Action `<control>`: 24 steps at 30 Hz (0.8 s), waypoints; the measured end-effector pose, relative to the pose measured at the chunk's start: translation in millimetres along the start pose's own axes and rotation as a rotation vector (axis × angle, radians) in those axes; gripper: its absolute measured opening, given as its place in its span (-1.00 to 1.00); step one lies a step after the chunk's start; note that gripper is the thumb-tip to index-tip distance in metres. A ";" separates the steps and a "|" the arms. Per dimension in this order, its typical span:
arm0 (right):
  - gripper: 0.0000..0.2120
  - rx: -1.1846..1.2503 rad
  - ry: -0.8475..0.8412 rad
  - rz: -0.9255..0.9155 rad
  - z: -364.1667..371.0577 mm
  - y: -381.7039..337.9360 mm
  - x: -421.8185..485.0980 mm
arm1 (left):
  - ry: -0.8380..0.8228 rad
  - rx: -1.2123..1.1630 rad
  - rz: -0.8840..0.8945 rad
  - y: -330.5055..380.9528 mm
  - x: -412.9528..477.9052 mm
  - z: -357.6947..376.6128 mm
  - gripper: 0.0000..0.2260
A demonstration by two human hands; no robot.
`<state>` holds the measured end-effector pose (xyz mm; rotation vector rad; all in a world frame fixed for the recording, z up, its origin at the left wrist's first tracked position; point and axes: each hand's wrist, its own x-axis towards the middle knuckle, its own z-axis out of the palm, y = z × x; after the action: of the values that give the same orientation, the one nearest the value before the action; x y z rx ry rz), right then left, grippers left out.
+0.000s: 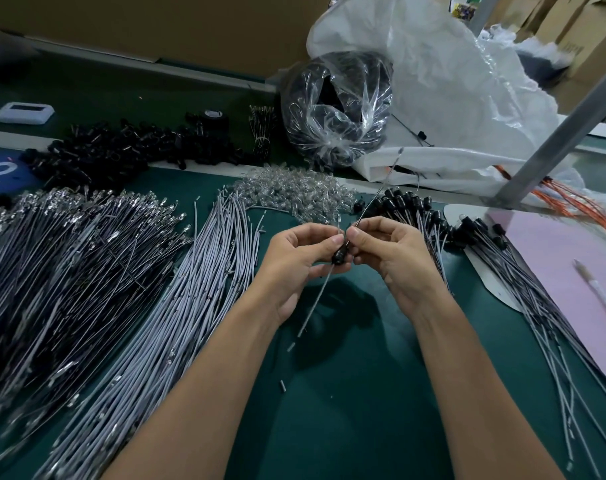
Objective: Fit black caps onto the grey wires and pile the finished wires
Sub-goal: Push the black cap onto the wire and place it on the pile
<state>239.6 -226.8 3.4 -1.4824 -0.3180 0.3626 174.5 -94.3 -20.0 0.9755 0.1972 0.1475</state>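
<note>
Green mat [346,393], cardboard [156,26] behind, left hand [294,261] pinches black cap [339,257], right hand [395,258] grey wire [315,306]

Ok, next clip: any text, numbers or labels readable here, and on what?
"2": white numeral on the blue sign at the bench's left edge.
Print on the cardboard box, top right: too blurred to read.
White device, far left: nothing legible on its dark screen.

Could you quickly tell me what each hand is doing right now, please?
The left hand grips the black cap, which is threaded on the grey wire.
The right hand pinches the same grey wire just above the cap.
</note>
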 end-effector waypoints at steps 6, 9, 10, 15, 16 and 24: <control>-0.80 0.055 -0.031 0.094 -0.3 0.3 0.3 | -0.002 -0.016 -0.026 1.5 -0.1 -1.9 -0.96; -0.79 0.120 -0.015 0.094 1.1 1.5 1.5 | 0.002 -0.030 -0.030 1.9 0.6 -1.5 -0.97; -0.79 0.129 -0.022 0.101 1.6 1.8 1.5 | 0.002 -0.043 -0.034 2.2 0.8 -1.3 -0.96; -0.81 0.206 -0.059 0.148 3.0 0.5 0.8 | -0.009 -0.096 -0.056 4.4 0.7 -2.1 -0.95; -0.81 0.222 -0.058 0.153 3.4 0.3 0.9 | -0.012 -0.099 -0.060 4.9 0.5 -2.5 -0.95; -0.82 0.230 -0.031 0.174 4.0 2.3 1.4 | 0.016 -0.083 -0.032 5.0 -0.1 -0.9 -0.91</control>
<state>239.1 -222.4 1.4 -1.2815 -0.1657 0.5443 174.0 -90.8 -16.4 0.8884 0.2198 0.1329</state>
